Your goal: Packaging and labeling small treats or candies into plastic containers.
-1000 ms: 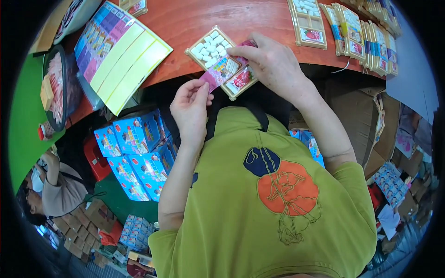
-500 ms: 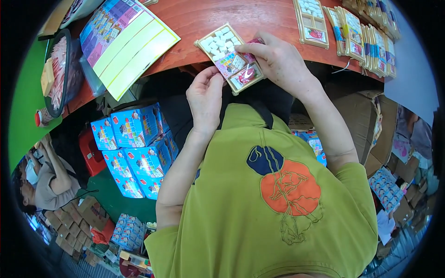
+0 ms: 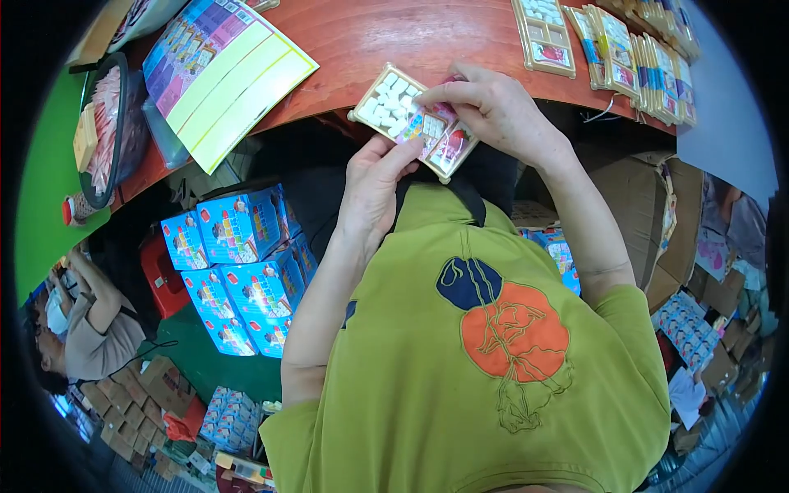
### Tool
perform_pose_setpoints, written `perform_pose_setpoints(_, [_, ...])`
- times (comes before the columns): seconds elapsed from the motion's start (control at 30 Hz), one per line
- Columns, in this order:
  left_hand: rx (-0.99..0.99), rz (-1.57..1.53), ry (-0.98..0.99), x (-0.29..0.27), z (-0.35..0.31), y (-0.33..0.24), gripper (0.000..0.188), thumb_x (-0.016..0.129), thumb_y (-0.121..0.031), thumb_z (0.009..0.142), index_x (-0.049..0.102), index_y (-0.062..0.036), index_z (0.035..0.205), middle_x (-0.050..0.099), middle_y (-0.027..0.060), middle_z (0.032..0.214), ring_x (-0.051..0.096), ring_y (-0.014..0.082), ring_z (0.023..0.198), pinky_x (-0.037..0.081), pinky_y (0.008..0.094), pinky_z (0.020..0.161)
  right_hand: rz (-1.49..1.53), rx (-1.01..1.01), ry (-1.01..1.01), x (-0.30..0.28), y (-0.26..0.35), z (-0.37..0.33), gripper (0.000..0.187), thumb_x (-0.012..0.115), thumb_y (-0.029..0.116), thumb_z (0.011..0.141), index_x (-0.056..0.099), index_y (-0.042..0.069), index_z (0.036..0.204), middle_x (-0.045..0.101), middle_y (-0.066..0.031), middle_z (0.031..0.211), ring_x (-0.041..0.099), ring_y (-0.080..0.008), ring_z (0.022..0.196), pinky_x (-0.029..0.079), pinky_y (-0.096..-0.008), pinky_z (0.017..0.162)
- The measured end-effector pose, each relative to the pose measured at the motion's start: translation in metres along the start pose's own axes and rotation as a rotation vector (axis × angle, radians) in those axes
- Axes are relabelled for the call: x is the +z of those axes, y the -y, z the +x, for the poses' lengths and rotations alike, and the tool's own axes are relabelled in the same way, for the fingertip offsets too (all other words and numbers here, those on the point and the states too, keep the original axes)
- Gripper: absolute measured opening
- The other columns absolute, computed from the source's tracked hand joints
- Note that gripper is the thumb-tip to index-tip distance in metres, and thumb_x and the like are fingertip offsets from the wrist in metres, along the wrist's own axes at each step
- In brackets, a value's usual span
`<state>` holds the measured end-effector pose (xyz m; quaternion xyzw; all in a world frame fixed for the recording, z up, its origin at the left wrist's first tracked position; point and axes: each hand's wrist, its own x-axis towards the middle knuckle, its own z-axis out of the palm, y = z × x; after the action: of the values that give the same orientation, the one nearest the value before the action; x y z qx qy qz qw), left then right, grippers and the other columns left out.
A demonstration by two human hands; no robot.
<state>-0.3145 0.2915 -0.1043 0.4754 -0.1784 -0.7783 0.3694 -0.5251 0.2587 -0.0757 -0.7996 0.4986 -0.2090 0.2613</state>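
Above my lap, at the table's near edge, I hold a small cream plastic tray (image 3: 446,175) tilted at an angle. White nugget-like pieces (image 3: 386,103) fill its larger compartment, and a red picture shows in a lower one. A colourful printed label strip (image 3: 429,126) lies across its middle. My left hand (image 3: 370,185) is closed on the tray's lower left side, its thumb pressed on top by the strip. My right hand (image 3: 505,111) reaches over the far right side with fingers pinched at the strip's end; its fingertips are partly hidden.
On the reddish table (image 3: 394,33), similar trays (image 3: 546,41) and a bundle of filled ones (image 3: 653,78) stand at the right. A printed sheet (image 3: 234,90) and a dark-rimmed basket (image 3: 115,131) lie left. Blue boxes (image 3: 246,238) are stacked below. Another person (image 3: 90,320) sits far left.
The tray has come slightly nearer to me. My left thumb has moved from the tray's edge onto its top by the strip. My right hand stays at the strip's end.
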Motion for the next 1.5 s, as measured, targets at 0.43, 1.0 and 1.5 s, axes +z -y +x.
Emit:
perform_pose_setpoints(0.43, [0.166, 0.103, 0.304, -0.012, -0.021, -0.021, 0.025, 0.067, 0.000, 0.091, 0.064, 0.0022, 0.116, 0.067, 0.0078, 0.105, 0.061, 0.0132, 0.080, 0.051, 0.0254, 0.067, 0.622, 0.117, 0.104, -0.049, 0.017, -0.025, 0.019, 0.051, -0.003, 0.099, 0.063, -0.003, 0.114, 0.067, -0.0065, 0.113, 0.062, -0.0097, 0.104, 0.053, -0.0263, 0.086])
perform_pose_setpoints(1.0, [1.325, 1.129, 0.525, 0.028, -0.027, -0.061, 0.039, 0.078, -0.013, 0.065, 0.070, 0.0013, 0.100, 0.069, 0.0166, 0.107, 0.064, 0.0351, 0.101, 0.053, 0.0412, 0.087, 0.232, -0.371, -0.202, -0.044, 0.043, -0.044, 0.023, 0.073, 0.008, 0.072, 0.076, 0.009, 0.095, 0.057, -0.0068, 0.084, 0.056, -0.0196, 0.072, 0.043, -0.0288, 0.056])
perform_pose_setpoints(1.5, [1.302, 1.019, 0.449, 0.044, -0.006, -0.038, 0.049, 0.083, -0.001, 0.069, 0.063, 0.0013, 0.114, 0.065, 0.0202, 0.109, 0.065, 0.0346, 0.095, 0.055, 0.0380, 0.082, 0.430, -0.167, -0.310, -0.027, 0.029, -0.057, 0.011, 0.061, 0.005, 0.093, 0.067, 0.001, 0.102, 0.065, -0.0138, 0.099, 0.063, -0.0303, 0.092, 0.051, -0.0383, 0.082])
